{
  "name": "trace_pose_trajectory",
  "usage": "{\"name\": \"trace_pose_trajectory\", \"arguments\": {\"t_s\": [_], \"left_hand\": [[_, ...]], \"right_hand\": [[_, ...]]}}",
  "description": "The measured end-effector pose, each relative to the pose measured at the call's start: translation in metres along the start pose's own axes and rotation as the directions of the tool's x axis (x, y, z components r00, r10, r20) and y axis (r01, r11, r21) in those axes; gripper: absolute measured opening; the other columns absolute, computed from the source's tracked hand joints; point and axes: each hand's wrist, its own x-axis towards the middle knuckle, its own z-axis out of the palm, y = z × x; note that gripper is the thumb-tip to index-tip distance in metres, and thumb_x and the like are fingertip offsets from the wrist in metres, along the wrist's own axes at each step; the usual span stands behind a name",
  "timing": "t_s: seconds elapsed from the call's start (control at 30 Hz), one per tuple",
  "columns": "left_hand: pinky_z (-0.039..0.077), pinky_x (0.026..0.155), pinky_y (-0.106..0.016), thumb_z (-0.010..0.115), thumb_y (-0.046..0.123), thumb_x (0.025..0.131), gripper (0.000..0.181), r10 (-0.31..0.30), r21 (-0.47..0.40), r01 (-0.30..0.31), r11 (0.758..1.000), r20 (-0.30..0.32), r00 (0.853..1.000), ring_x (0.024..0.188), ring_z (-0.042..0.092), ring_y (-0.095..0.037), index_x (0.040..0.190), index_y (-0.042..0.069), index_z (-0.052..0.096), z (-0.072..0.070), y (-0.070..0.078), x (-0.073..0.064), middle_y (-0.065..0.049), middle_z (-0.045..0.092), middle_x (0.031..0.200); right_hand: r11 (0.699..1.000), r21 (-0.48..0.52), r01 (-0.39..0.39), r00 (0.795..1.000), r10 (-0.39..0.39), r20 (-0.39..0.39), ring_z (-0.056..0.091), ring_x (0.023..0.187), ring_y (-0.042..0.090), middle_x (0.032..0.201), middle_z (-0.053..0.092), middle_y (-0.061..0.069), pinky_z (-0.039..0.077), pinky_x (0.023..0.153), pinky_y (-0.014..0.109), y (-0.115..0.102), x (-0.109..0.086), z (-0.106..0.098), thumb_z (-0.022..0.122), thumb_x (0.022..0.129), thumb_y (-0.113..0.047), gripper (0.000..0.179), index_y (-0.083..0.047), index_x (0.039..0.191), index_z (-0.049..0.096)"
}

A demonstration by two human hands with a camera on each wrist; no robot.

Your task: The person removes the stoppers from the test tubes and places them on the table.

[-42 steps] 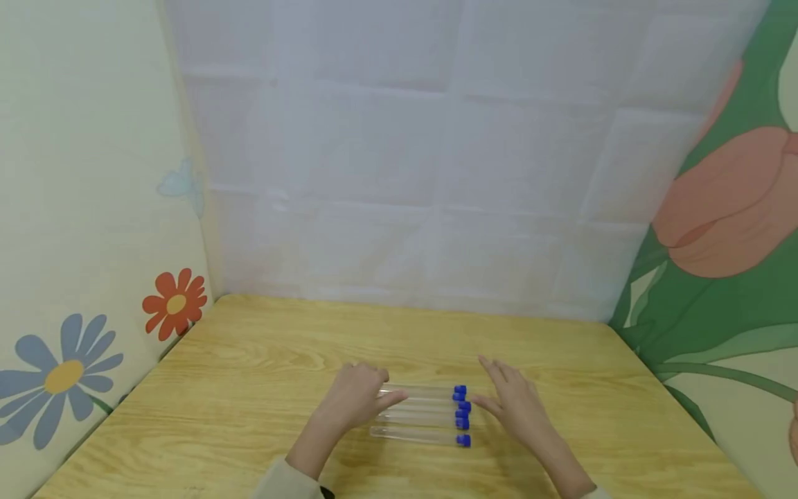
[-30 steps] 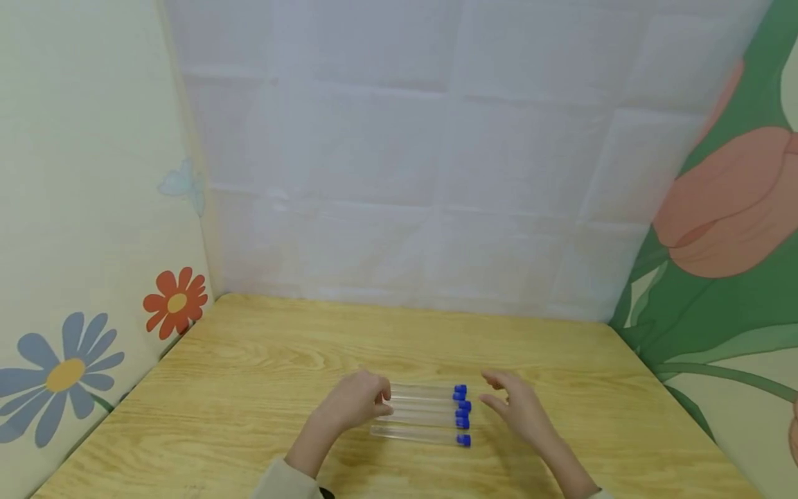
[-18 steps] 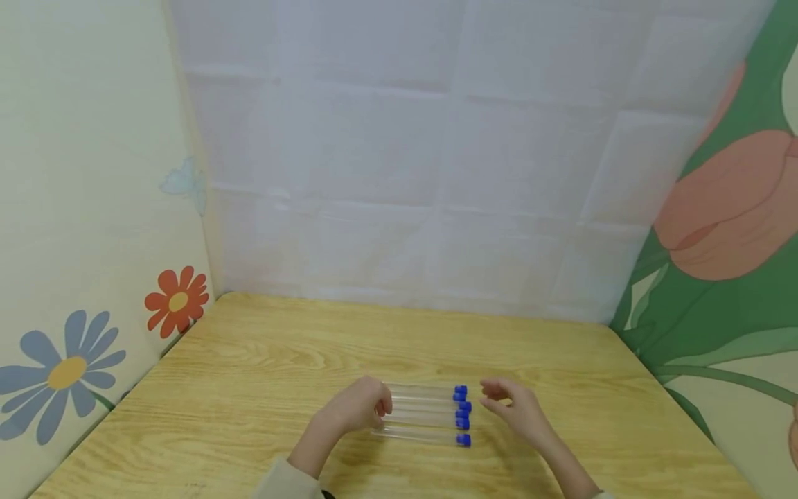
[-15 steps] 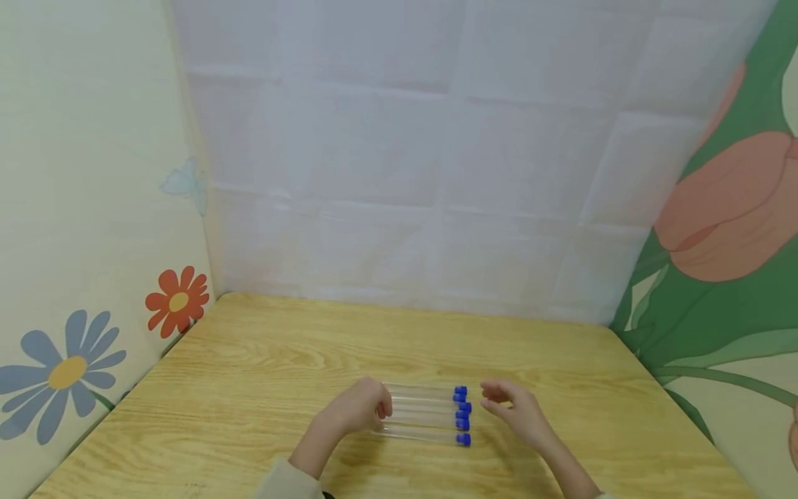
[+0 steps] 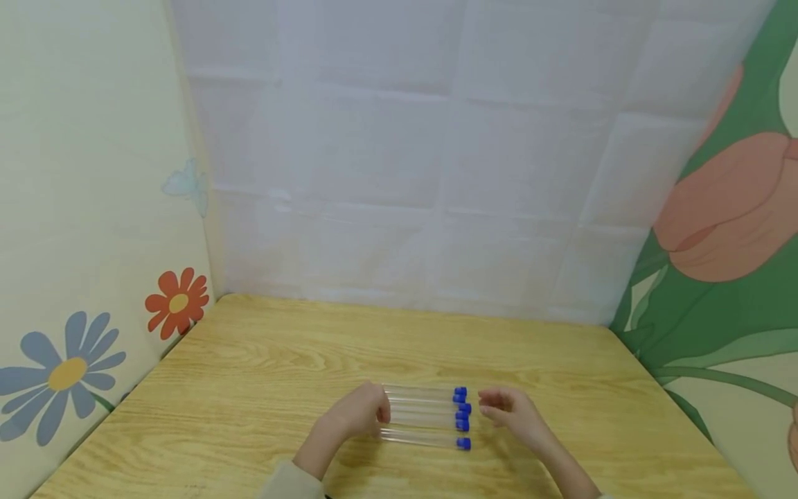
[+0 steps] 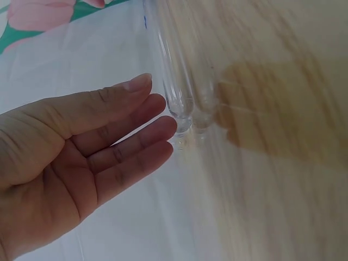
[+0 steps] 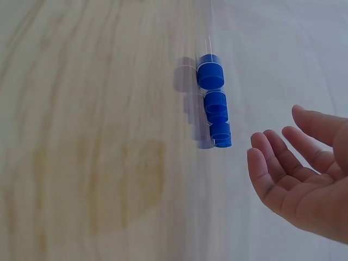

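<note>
On the worktop (image 5: 511, 346), well short of its far edge, clear tubes (image 5: 427, 418) lie between left hand (image 5: 359, 411) and, by their blue caps (image 5: 464, 409), right hand (image 5: 514, 414) (both relaxed, empty).

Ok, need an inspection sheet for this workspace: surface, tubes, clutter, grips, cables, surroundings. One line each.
Surface: wood-grain table.
Job's things: clear tubes lying side by side; six blue caps visible, all at the same end; nearest tube set apart from the others.
Clutter: nothing seen.
Left grip: bare hand, fingers loosely bent by the rounded tube ends; contact unclear.
Right grip: bare hand, relaxed, apart from the caps, holding nothing.
Cables: nothing seen.
Surroundings: creased white sheet behind; floral panel left; green-and-pink tulip print right.
</note>
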Motion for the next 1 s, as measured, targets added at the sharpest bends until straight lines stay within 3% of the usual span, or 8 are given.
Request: {"name": "trace_pose_trajectory", "arguments": {"t_s": [0.37,0.8,0.9,1.0], "left_hand": [[0.044,0.057,-0.016,0.073,-0.012,0.053,0.024,0.002,0.056,-0.003,0.998,0.012,1.000,0.064,0.053,-0.006,0.068,0.006,0.069,0.008,-0.005,0.003,0.003,0.059,0.068],[0.043,0.052,-0.013,0.076,-0.011,0.050,0.025,0.020,0.089,-0.021,0.996,0.011,1.000,0.059,0.052,-0.003,0.066,0.007,0.070,0.012,-0.011,0.004,0.004,0.060,0.064],[0.039,0.049,-0.011,0.074,-0.013,0.048,0.024,0.053,0.108,-0.052,0.993,-0.007,0.999,0.054,0.047,-0.001,0.061,0.007,0.069,0.011,-0.011,0.004,0.005,0.058,0.058],[0.029,0.041,-0.010,0.068,-0.015,0.047,0.023,0.096,0.135,-0.094,0.986,-0.008,0.995,0.046,0.032,0.002,0.050,0.007,0.064,0.011,-0.012,0.003,0.011,0.046,0.046]], "right_hand": [[0.997,0.027,-0.071,0.997,0.071,-0.003,0.058,0.082,0.023,0.096,0.059,0.024,0.051,0.067,0.036,-0.001,-0.001,0.002,0.060,0.083,-0.005,0.035,0.017,0.108,0.049],[0.998,0.049,-0.049,0.997,0.046,0.055,0.058,0.080,0.021,0.096,0.058,0.025,0.051,0.066,0.035,-0.001,-0.003,0.001,0.058,0.085,-0.006,0.035,0.019,0.108,0.048],[0.997,0.047,-0.053,0.997,0.050,0.057,0.058,0.080,0.022,0.096,0.058,0.025,0.051,0.066,0.035,0.000,-0.003,0.001,0.058,0.085,-0.006,0.036,0.019,0.108,0.048],[0.997,0.050,-0.062,0.996,0.059,0.059,0.058,0.080,0.023,0.095,0.059,0.024,0.051,0.066,0.035,0.001,-0.002,0.001,0.058,0.085,-0.008,0.037,0.019,0.108,0.048]]}}
